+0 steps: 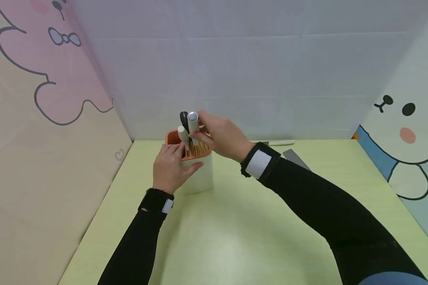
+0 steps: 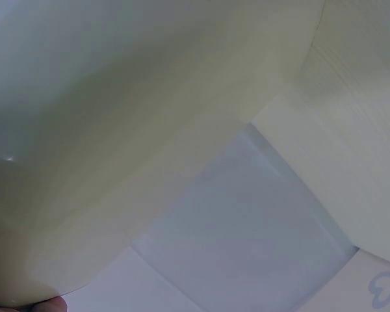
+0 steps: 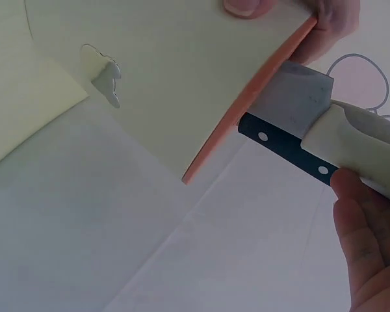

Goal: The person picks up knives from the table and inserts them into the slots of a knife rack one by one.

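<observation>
A cream knife block [image 1: 199, 178] with an orange slotted top stands near the back of the table. My left hand [image 1: 169, 166] grips its near left side, fingers over the rim and thumb across the front. Between thumb and fingers, my right hand [image 1: 222, 136] holds a white-handled knife [image 1: 193, 123] above the slots. In the right wrist view, part of that knife's broad blade [image 3: 296, 97] shows above the orange rim, the rest hidden inside. A black riveted handle [image 3: 283, 144] sits right beside it. Another white handle [image 1: 182, 134] rises from the block near my left fingers.
Behind my right wrist, a white-handled knife [image 1: 281, 142] lies along the table's back edge. A grey blade [image 1: 297, 159] lies nearby, partly covered by my right sleeve. Printed panels [image 1: 406, 118] enclose the table [image 1: 214, 245] at the sides, with a pale wall [image 1: 235, 79] behind.
</observation>
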`<move>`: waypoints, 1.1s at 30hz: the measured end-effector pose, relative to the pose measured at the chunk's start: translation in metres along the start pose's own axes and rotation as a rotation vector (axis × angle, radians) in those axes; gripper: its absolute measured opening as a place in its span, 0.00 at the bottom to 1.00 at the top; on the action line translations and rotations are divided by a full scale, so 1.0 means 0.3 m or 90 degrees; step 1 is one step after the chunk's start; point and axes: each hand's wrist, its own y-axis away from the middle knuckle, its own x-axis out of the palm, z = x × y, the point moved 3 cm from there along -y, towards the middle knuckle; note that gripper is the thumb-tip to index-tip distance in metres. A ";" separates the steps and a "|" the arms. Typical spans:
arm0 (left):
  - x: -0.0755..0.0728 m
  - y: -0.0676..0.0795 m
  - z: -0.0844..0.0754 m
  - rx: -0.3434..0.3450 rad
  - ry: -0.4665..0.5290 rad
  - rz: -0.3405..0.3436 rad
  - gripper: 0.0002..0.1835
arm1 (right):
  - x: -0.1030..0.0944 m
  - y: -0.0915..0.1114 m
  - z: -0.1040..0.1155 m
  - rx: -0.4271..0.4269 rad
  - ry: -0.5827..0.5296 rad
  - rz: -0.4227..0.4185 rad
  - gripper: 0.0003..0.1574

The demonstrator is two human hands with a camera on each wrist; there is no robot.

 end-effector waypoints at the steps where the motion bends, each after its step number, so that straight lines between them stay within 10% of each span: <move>1: -0.001 0.000 0.000 0.001 0.000 0.000 0.43 | 0.004 0.001 -0.002 0.000 -0.001 0.000 0.21; 33: -0.012 0.003 -0.022 -0.003 0.009 0.000 0.43 | 0.090 0.041 -0.038 0.040 0.023 0.015 0.24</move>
